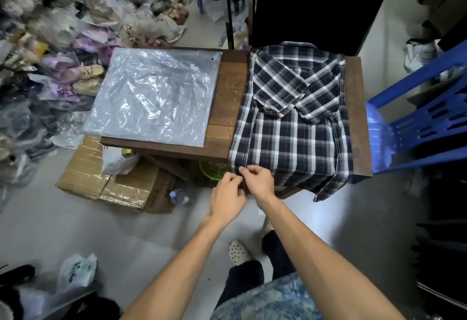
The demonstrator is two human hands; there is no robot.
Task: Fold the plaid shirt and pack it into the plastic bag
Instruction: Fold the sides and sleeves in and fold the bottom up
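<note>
The plaid shirt (pixel 293 117) lies on the right half of the wooden table (pixel 225 107), sleeves folded across it, hem hanging over the near edge. My left hand (pixel 228 197) and right hand (pixel 257 180) meet at the hem's left corner, fingers curled and pinching the fabric. The plastic bag (pixel 154 97) lies flat on the table's left half, apart from the shirt. A blue chair (pixel 427 117) stands right of the table.

Navy-and-white plaid shirt (pixel 293 122) lies flat, sleeves folded in, right of centre; clear crinkled plastic bag (pixel 154 95) lies flat, centre left
</note>
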